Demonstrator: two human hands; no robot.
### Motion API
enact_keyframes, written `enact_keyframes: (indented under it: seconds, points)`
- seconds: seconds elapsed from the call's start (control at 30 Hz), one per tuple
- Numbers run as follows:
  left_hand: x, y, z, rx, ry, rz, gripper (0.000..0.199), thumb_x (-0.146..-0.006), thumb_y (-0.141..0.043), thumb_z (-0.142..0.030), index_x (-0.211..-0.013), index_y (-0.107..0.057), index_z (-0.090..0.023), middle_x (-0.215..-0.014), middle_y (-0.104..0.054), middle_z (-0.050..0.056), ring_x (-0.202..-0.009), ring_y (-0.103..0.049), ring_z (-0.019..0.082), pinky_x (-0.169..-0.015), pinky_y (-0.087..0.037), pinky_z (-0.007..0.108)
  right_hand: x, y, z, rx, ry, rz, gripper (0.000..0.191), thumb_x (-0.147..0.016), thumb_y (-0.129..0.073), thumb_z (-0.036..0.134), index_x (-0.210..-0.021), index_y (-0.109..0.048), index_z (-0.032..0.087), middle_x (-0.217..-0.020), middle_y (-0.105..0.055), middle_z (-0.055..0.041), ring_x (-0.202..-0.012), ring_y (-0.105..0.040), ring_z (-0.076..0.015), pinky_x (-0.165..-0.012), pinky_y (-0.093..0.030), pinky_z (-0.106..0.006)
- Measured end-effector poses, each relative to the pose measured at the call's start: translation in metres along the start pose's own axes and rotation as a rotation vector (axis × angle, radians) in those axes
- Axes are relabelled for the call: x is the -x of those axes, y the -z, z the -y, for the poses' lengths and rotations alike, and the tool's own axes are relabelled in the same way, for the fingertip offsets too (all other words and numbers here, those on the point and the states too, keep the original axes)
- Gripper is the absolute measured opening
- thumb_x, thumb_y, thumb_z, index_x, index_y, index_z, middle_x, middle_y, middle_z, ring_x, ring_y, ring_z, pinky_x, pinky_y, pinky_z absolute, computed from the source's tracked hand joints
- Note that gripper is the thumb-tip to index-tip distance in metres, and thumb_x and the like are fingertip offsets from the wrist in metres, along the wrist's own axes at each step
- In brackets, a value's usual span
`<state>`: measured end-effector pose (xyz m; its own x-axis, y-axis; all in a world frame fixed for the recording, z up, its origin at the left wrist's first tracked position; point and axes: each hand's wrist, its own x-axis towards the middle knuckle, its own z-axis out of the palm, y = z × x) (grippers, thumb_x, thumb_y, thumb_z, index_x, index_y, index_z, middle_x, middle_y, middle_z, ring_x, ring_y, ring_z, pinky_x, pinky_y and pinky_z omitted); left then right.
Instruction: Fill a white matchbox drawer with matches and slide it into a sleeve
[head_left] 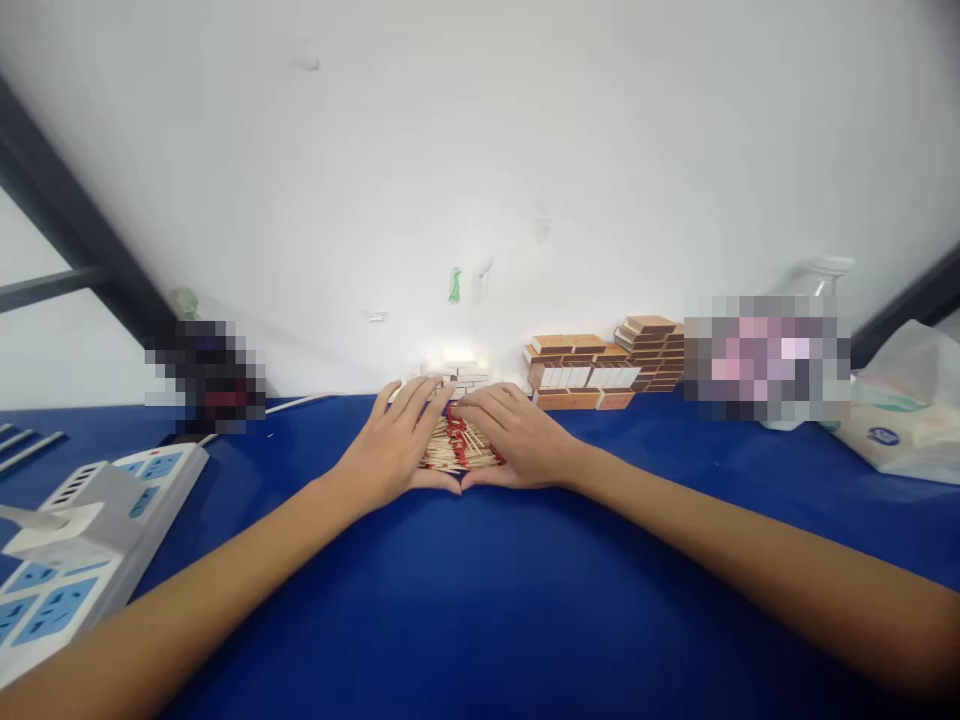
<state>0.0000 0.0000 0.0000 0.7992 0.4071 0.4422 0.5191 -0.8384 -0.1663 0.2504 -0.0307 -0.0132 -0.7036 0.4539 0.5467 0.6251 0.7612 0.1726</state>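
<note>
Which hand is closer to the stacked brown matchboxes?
Right. The right hand cups the right side of the matchsticks, just left of the brown matchboxes; the left hand cups the left side, farther away.

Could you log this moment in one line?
left hand: cupped around matchsticks | right hand: same | matchboxes: stacked by wall | table: blue

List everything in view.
Matches: many, pale, red-tipped, centre
Matchboxes: many, brown-white, stacked right
White blocks: several, behind matches
Power strip: one, white-blue, left
Plug: one, white, on strip
Rods: three, grey, left
Cable: one, white, back left
Tissue pack: one, white, far right
Bars: several, dark, both sides
Pixelated patches: two, mixed, left and right
Table: one, blue, beneath
Wall: one, white, behind
Left hand: one, bare, beside matches
Right hand: one, bare, beside matches
</note>
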Motion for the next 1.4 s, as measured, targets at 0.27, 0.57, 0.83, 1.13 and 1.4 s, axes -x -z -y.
enact_keyframes:
  seconds: [0.27,0.57,0.83,1.13,1.4]
  points:
    - [0.026,0.03,-0.046,0.153,-0.004,-0.05,0.058,-0.103,-0.06,-0.053,-0.147,-0.051,-0.016,-0.139,-0.063,0.018,-0.133,-0.056,0.035,-0.114,-0.043,0.052,-0.015,0.031,-0.017,0.055,-0.39,-0.211,0.029,-0.109,-0.046,0.032,-0.116,-0.071,0.018,-0.104,-0.066,-0.0121,-0.086,-0.063,-0.023,-0.077,-0.051,-0.037]
    - [0.038,0.011,-0.068,0.303,-0.066,-0.074,0.021,-0.103,-0.063,-0.035,-0.11,-0.071,-0.017,-0.093,-0.063,0.007,-0.089,-0.058,0.024,-0.081,-0.049,0.039,-0.041,0.02,-0.042,0.111,-0.502,0.104,0.029,-0.107,-0.053,0.031,-0.125,-0.071,0.017,-0.114,-0.065,-0.0121,-0.089,-0.064,-0.0227,-0.074,-0.043,-0.033]
    - [-0.003,-0.003,-0.079,0.063,-0.126,-0.133,0.013,-0.098,-0.067,-0.022,-0.087,-0.07,-0.016,-0.092,-0.061,0.008,-0.089,-0.055,0.024,-0.08,-0.044,0.038,-0.063,0.012,-0.048,0.121,-0.535,0.16,0.022,-0.105,-0.057,0.03,-0.105,-0.073,0.016,-0.109,-0.064,-0.0108,-0.083,-0.061,-0.02,-0.063,-0.032,-0.031]
    - [-0.012,-0.019,-0.056,-0.111,-0.207,-0.246,0.017,-0.101,-0.061,-0.013,-0.085,-0.065,-0.016,-0.083,-0.062,0.005,-0.082,-0.055,0.023,-0.077,-0.043,0.037,-0.037,0.063,0.0,0.103,-0.348,-0.002,0.022,-0.107,-0.05,0.027,-0.099,-0.068,0.015,-0.1,-0.062,-0.0093,-0.077,-0.055,-0.0172,-0.066,-0.036,-0.031]
    - [0.02,0.011,-0.044,0.143,-0.021,-0.28,0.015,-0.102,-0.062,-0.027,-0.09,-0.065,-0.018,-0.085,-0.068,0.006,-0.082,-0.059,0.022,-0.079,-0.047,0.038,0.03,0.059,0.073,-0.043,-0.227,0.093,0.024,-0.11,-0.05,0.028,-0.096,-0.067,0.017,-0.097,-0.063,-0.0077,-0.076,-0.058,-0.0157,-0.063,-0.04,-0.029]
